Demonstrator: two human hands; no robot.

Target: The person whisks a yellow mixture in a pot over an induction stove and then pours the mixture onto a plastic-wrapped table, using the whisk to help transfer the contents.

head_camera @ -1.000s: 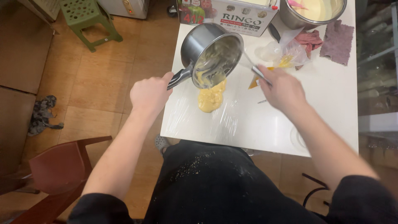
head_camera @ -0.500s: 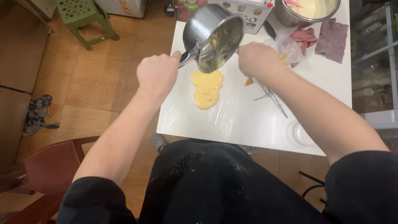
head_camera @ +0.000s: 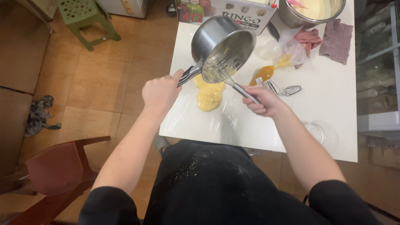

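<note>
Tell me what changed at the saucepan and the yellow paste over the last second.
The right hand now holds the whisk with its wires inside the tilted saucepan; half a second ago it was up beside the pan's rim. The yellow paste on the plastic wrap has spread. The left hand keeps the handle; the mixer beaters stayed put.

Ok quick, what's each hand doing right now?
Left hand: closed on the saucepan handle, pan tilted.
Right hand: closed on the whisk handle.

Brown tiled floor (head_camera: 104, 79), green plastic stool (head_camera: 85, 16) upper left, red chair (head_camera: 58, 166) lower left, white bench (head_camera: 333, 104), metal shelving (head_camera: 379, 62) right.
</note>
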